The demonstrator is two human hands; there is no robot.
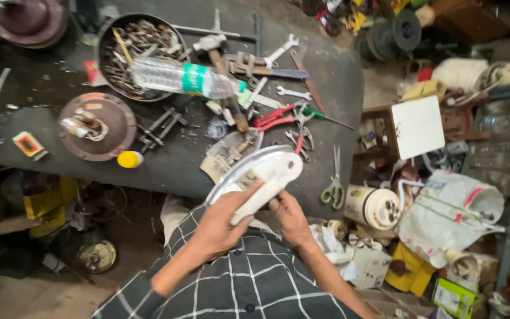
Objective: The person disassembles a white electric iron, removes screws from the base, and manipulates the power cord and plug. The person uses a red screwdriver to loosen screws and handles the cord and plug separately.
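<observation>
Both hands, the left hand point(222, 221) wrapped around its near end and the right hand point(287, 215) pinching its underside, held the white clothes iron point(261, 177) above the near edge of the cluttered bench point(166, 165), a stiff, seemingly heavy thing best gripped by its handle.

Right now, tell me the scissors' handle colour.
Green, on the scissors at the table edge; head view.
</observation>
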